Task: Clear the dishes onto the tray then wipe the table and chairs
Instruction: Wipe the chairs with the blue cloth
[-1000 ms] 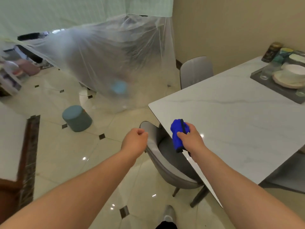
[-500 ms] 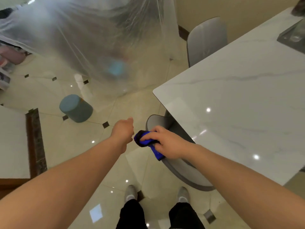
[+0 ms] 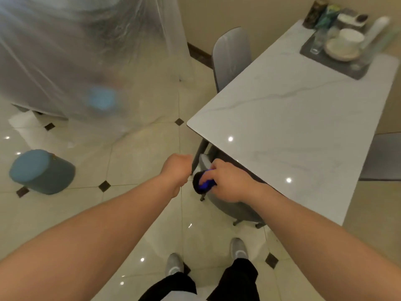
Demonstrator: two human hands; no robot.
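My right hand [image 3: 227, 181] grips a blue cloth [image 3: 205, 184] and presses it on the top edge of a grey chair [image 3: 236, 208] tucked under the near corner of the white marble table [image 3: 293, 127]. My left hand [image 3: 176, 168] is a closed fist just left of the cloth, holding nothing. A dark tray [image 3: 332, 61] at the table's far end carries a glass, a plate and a white bowl [image 3: 349, 36].
A second grey chair [image 3: 232, 55] stands at the table's far side, a third [image 3: 382, 157] at the right. A teal round stool [image 3: 41, 171] sits on the tiled floor to the left. Clear plastic sheeting [image 3: 86, 51] hangs behind. My feet are below.
My right hand with the cloth dropped from above the table corner to the chair back. The view tilted down and pulled back, so the tray shows again.
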